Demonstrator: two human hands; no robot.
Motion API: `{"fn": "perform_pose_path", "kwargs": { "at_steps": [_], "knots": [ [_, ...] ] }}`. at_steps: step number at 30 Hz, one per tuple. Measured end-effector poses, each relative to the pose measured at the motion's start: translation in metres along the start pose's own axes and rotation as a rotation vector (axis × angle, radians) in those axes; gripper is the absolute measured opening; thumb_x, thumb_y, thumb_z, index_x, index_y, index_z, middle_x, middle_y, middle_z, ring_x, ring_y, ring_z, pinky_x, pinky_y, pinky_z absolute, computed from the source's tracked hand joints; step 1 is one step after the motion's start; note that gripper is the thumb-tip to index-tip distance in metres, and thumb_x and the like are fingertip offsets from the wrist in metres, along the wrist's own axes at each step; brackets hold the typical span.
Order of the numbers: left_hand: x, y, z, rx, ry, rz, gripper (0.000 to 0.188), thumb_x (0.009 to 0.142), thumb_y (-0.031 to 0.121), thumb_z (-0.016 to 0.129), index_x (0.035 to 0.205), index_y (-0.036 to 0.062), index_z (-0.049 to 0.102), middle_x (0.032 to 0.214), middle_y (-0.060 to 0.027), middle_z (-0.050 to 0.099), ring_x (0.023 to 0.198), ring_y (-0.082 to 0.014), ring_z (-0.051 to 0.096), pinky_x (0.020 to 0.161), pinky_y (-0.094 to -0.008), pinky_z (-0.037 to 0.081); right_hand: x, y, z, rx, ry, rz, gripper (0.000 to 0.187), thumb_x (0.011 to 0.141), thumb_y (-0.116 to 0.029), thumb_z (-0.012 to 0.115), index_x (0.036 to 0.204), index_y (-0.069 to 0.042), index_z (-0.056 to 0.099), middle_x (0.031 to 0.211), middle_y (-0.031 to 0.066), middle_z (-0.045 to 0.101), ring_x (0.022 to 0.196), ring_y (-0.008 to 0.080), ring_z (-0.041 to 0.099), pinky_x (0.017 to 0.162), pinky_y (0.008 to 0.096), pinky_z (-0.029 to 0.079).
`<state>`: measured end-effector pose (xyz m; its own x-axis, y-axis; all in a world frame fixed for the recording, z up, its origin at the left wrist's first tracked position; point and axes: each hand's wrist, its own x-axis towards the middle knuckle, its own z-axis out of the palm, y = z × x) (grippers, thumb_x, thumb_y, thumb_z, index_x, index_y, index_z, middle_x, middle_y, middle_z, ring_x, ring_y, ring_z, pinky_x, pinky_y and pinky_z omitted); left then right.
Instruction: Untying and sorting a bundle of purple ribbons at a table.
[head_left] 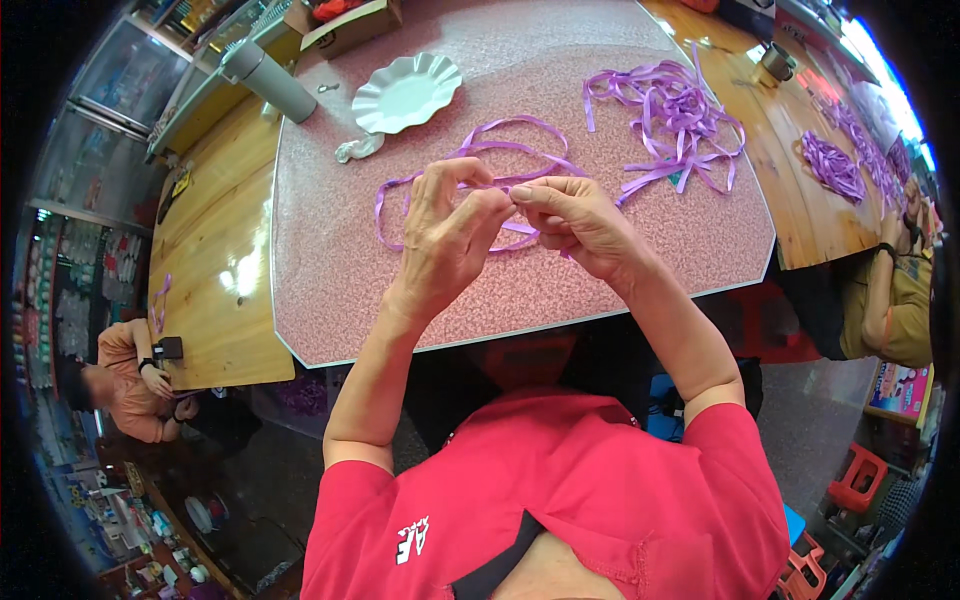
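Note:
A length of narrow purple ribbon (520, 119) lies in loose loops on the pink speckled table mat (420, 300). My left hand (445, 225) and my right hand (580, 220) meet above it, fingertips pinched together on part of this ribbon. Both thumbs and forefingers press close, so the bit between them is mostly hidden. To the right of my hands sits a tangled heap of purple ribbon (672, 110), its loose ends spread over the mat.
A scalloped pale plate (408, 93), a crumpled white wad (360, 149) and a grey flask (268, 80) stand at the far left. A metal mug (776, 64) and a ribbon bundle (832, 167) rest at right. People sit at both sides.

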<state>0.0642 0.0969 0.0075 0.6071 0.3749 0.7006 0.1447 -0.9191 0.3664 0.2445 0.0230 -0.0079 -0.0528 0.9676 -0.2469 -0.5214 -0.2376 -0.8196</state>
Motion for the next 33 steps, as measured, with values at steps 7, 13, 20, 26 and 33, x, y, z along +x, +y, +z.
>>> {"fn": "perform_pose_path", "kwargs": {
  "at_steps": [7, 13, 20, 26, 33],
  "knots": [
    [-0.004, -0.002, -0.001, 0.115, 0.02, -0.035, 0.015, 0.08, 0.01, 0.074, 0.091, 0.0079, 0.064, 0.091, -0.0075, 0.058, 0.086, -0.0233, 0.057, 0.077, -0.035, 0.043, -0.001, 0.004, 0.013, -0.268, 0.108, -0.203, 0.015, 0.092, -0.02, 0.069, 0.095, -0.006, 0.071, 0.067, -0.0078, 0.051, 0.051, 0.0, 0.035, 0.045, 0.0193, 0.027],
    [-0.014, -0.004, -0.004, -1.061, 0.161, -0.731, 0.01, 0.092, 0.014, 0.068, 0.098, 0.008, 0.062, 0.094, -0.0027, 0.063, 0.086, -0.0124, 0.06, 0.083, -0.0264, 0.047, 0.004, -0.005, -0.009, -0.402, 0.093, -0.322, 0.013, 0.09, -0.015, 0.069, 0.098, -0.004, 0.07, 0.073, -0.0062, 0.057, 0.052, 0.0002, 0.038, 0.046, 0.0183, 0.029],
    [-0.024, -0.011, -0.004, -1.44, 0.114, -0.888, 0.006, 0.095, 0.013, 0.063, 0.099, 0.0088, 0.062, 0.094, -0.0025, 0.066, 0.089, -0.0108, 0.061, 0.085, -0.0258, 0.048, -0.002, -0.018, -0.011, -0.109, -0.012, -0.187, 0.019, 0.084, -0.008, 0.075, 0.102, -0.003, 0.069, 0.08, -0.0031, 0.063, 0.056, 0.0004, 0.045, 0.047, 0.0156, 0.031],
    [-0.023, -0.013, -0.003, -1.494, 0.114, -0.936, 0.006, 0.095, 0.013, 0.063, 0.099, 0.009, 0.061, 0.093, -0.0027, 0.066, 0.089, -0.0106, 0.061, 0.084, -0.0259, 0.048, -0.003, -0.018, -0.011, -0.522, 0.1, -0.41, 0.02, 0.085, -0.011, 0.076, 0.103, -0.003, 0.071, 0.085, -0.0032, 0.065, 0.072, 0.0011, 0.052, 0.062, 0.0164, 0.039],
    [-0.022, -0.015, -0.001, -1.502, 0.096, -0.941, 0.007, 0.096, 0.015, 0.063, 0.099, 0.0092, 0.061, 0.093, -0.0032, 0.066, 0.088, -0.0112, 0.061, 0.083, -0.0267, 0.048, -0.009, -0.021, -0.01, -0.599, 0.108, -0.467, 0.015, 0.087, -0.012, 0.074, 0.099, -0.003, 0.071, 0.086, -0.0052, 0.064, 0.075, 0.002, 0.051, 0.066, 0.0174, 0.04]
  ]
}}
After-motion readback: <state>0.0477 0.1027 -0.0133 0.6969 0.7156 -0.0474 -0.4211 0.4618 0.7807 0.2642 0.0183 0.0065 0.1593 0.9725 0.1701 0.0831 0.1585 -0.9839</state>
